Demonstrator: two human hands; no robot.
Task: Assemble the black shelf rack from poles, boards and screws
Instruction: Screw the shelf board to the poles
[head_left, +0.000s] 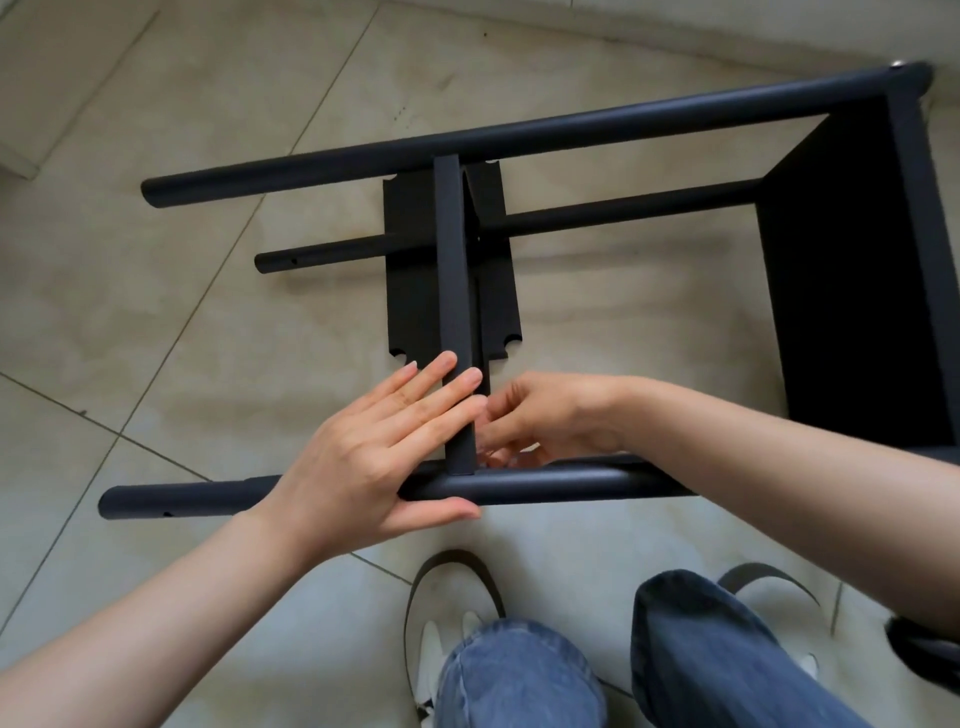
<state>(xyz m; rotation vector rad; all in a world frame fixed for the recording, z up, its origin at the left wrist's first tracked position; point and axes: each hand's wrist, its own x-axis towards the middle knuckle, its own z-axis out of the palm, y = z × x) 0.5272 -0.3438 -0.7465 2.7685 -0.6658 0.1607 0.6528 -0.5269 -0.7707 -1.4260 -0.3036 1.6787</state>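
Observation:
The partly built black rack lies on its side on the tiled floor. Its far pole (363, 156), lower pole (623, 210) and near pole (571, 486) run left to right into the end board (841, 286). A middle board (452, 260), seen edge-on, spans from the far pole to the near pole. Another board (410, 291) lies flat on the floor beneath. My left hand (374, 441) presses straight fingers on the middle board's left face, thumb under the near pole. My right hand (550, 410) curls its fingers at the board's near corner; what they hold is hidden.
My jeans-clad legs (519, 675) and two shoes (447, 623) are just in front of the near pole. A silver screw head (897, 65) shows at the rack's far right corner. A dark object (924, 644) sits at the right edge. The wall base runs along the top.

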